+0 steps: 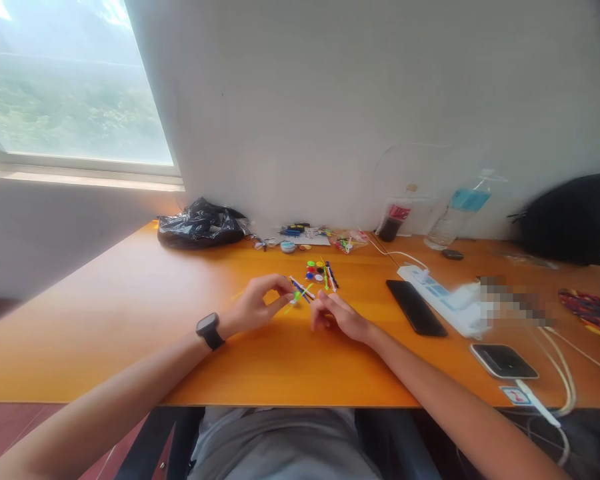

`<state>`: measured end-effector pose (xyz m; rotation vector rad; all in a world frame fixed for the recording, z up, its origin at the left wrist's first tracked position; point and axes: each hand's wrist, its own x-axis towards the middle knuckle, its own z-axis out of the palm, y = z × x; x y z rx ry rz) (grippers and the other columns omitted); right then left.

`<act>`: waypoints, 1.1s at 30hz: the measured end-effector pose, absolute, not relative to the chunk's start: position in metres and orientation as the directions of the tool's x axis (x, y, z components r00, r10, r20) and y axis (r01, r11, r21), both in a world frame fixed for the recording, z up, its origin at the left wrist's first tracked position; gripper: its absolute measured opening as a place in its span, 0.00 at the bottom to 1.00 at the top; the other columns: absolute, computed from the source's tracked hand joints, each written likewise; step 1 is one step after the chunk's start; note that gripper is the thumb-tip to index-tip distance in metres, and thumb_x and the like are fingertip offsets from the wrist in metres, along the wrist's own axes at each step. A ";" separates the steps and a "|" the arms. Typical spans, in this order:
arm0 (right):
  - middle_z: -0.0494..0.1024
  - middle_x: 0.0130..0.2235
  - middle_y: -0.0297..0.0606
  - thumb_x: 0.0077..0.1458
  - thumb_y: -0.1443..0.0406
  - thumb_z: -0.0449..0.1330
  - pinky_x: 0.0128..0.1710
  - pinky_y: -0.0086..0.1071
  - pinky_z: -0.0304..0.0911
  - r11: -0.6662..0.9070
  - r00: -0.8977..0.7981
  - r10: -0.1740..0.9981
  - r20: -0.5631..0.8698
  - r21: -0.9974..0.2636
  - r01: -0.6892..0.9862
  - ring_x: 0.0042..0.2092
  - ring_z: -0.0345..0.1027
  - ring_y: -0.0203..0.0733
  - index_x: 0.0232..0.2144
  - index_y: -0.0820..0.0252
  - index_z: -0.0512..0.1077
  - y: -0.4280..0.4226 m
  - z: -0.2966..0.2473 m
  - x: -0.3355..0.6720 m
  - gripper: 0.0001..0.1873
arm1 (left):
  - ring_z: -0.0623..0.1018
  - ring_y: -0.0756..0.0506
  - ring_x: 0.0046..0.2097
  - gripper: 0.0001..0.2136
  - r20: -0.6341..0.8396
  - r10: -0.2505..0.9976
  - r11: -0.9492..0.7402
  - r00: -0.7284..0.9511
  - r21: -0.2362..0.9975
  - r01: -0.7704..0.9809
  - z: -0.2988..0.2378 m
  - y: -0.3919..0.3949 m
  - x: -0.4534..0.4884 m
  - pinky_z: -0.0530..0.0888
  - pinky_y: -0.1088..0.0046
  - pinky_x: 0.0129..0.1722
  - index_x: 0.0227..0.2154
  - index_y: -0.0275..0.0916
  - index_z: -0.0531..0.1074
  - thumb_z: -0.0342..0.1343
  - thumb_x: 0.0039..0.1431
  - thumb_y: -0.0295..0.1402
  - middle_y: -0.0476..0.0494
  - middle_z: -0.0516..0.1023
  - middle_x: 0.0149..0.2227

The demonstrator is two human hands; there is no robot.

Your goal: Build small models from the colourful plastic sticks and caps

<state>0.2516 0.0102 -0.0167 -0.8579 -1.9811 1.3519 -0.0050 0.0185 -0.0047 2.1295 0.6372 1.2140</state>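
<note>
My left hand (258,304), with a black watch on its wrist, pinches a small bundle of thin coloured sticks (300,291) above the orange table (130,320). My right hand (336,315) rests on the table just right of the bundle, fingers curled with their tips down; I cannot see anything in them. Just behind the hands lie several small coloured round pieces (314,269) and a few more loose sticks (330,275).
A black plastic bag (200,224) lies at the back left by the wall. Small toy parts (300,233), bottles (455,213), a white power strip (430,287), a black phone (415,307), a second device (503,361) with cables, and a black backpack (570,217) fill the back and right.
</note>
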 end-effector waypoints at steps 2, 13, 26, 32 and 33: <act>0.69 0.24 0.36 0.71 0.41 0.44 0.28 0.31 0.55 0.271 -0.564 0.814 0.140 -0.950 0.155 0.27 0.61 0.36 0.31 0.64 0.81 0.012 -0.019 0.250 0.40 | 0.79 0.46 0.40 0.06 0.596 0.661 -0.704 0.456 0.702 0.104 -0.006 0.019 -0.005 0.78 0.67 0.44 0.41 0.37 0.75 0.58 0.71 0.35 0.41 0.80 0.39; 0.71 0.33 0.32 0.69 0.44 0.54 0.31 0.31 0.60 0.233 -0.569 0.808 0.153 -0.970 0.071 0.29 0.60 0.35 0.70 0.56 0.60 0.014 -0.021 0.249 0.36 | 0.81 0.47 0.40 0.08 0.611 0.625 -0.730 0.486 0.678 0.086 -0.010 0.023 -0.006 0.81 0.69 0.43 0.45 0.37 0.76 0.60 0.69 0.35 0.40 0.79 0.42; 0.65 0.22 0.36 0.73 0.41 0.39 0.27 0.33 0.50 0.217 -0.620 0.782 0.056 -0.958 0.187 0.27 0.55 0.37 0.23 0.62 0.79 0.010 -0.012 0.252 0.44 | 0.82 0.46 0.40 0.06 0.615 0.635 -0.741 0.468 0.657 0.141 -0.009 0.021 -0.004 0.81 0.67 0.44 0.42 0.37 0.76 0.61 0.68 0.34 0.41 0.83 0.40; 0.70 0.32 0.33 0.68 0.42 0.54 0.30 0.31 0.56 0.228 -0.531 0.826 0.187 -0.974 0.012 0.29 0.57 0.37 0.69 0.53 0.62 0.010 -0.010 0.249 0.37 | 0.83 0.46 0.39 0.07 0.628 0.622 -0.748 0.467 0.653 0.118 -0.011 0.023 -0.006 0.81 0.68 0.42 0.43 0.37 0.76 0.61 0.68 0.36 0.40 0.83 0.39; 0.70 0.34 0.32 0.67 0.42 0.55 0.31 0.31 0.56 0.226 -0.529 0.827 0.191 -0.974 0.001 0.29 0.56 0.36 0.71 0.51 0.58 0.010 -0.010 0.249 0.38 | 0.83 0.46 0.39 0.07 0.625 0.626 -0.746 0.467 0.655 0.123 -0.011 0.023 -0.006 0.81 0.68 0.42 0.43 0.37 0.76 0.61 0.68 0.36 0.40 0.83 0.39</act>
